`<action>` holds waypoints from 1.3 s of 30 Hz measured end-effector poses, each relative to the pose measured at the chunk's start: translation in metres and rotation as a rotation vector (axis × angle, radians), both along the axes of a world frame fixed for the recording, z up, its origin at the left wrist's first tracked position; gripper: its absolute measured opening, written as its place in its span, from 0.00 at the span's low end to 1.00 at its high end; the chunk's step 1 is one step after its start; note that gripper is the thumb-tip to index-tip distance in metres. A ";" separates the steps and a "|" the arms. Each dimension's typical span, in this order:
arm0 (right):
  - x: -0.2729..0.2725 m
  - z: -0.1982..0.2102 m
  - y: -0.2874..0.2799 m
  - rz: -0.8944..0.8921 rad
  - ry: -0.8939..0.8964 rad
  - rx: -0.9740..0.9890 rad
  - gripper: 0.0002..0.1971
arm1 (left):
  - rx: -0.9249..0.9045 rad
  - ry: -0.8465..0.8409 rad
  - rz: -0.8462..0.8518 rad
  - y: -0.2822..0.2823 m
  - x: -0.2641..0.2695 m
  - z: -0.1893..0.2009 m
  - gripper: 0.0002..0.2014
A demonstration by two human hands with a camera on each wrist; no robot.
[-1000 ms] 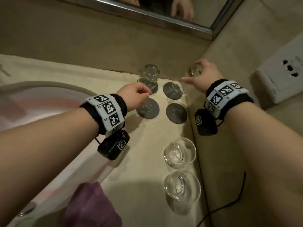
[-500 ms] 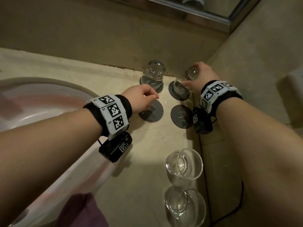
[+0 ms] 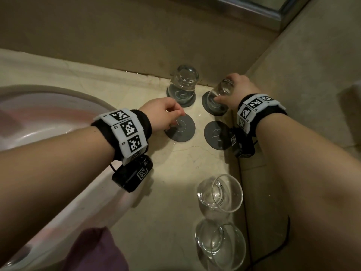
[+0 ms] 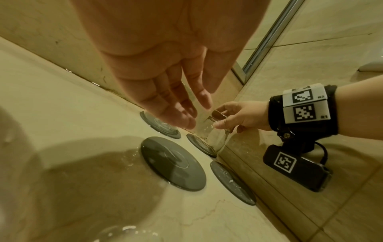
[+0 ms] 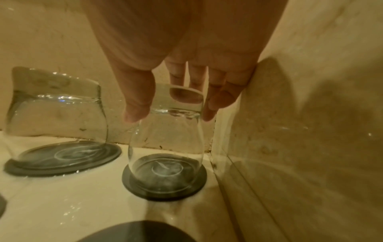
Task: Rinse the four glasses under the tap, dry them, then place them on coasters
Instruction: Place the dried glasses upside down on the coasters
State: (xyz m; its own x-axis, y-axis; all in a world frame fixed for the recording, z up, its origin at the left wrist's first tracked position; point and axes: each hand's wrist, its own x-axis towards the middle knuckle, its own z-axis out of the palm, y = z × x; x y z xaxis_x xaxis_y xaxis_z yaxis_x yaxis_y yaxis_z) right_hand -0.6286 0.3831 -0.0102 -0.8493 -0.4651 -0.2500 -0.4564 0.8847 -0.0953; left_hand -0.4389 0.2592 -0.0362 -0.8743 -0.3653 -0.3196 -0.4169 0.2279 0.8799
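Observation:
My right hand (image 3: 222, 90) grips the base of an upside-down clear glass (image 5: 165, 140) between thumb and fingers. Its rim sits on the far-right dark round coaster (image 5: 164, 190), close to the side wall. A second upside-down glass (image 3: 183, 81) stands on the far-left coaster (image 3: 188, 103). My left hand (image 4: 192, 117) hovers empty with relaxed fingers over the near-left coaster (image 3: 183, 132). The near-right coaster (image 3: 215, 134) is bare. Two more glasses (image 3: 219, 192) (image 3: 219, 245) stand upright on the counter nearer me.
The sink basin (image 3: 45, 116) lies to the left of the coasters. A purple cloth (image 3: 93, 251) lies at the near edge. The back wall and the right side wall (image 3: 304, 75) close in the corner. A mirror frame (image 3: 273, 10) runs above.
My right hand has lowered the upside-down glass from above the corner onto the far-right coaster. My left hand has stayed over the near-left coaster.

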 end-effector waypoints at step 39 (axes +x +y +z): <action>0.130 0.043 0.104 0.021 -0.217 -0.131 0.27 | -0.288 -0.042 -0.347 0.107 0.055 0.015 0.12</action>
State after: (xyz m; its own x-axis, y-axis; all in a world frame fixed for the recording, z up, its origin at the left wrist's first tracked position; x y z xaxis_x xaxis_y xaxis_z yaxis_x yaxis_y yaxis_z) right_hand -0.4989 0.4869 0.0329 -0.7724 -0.5221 -0.3617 -0.4308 0.8491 -0.3057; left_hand -0.3840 0.3664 -0.0211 -0.9490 -0.1323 -0.2861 -0.3070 0.5935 0.7440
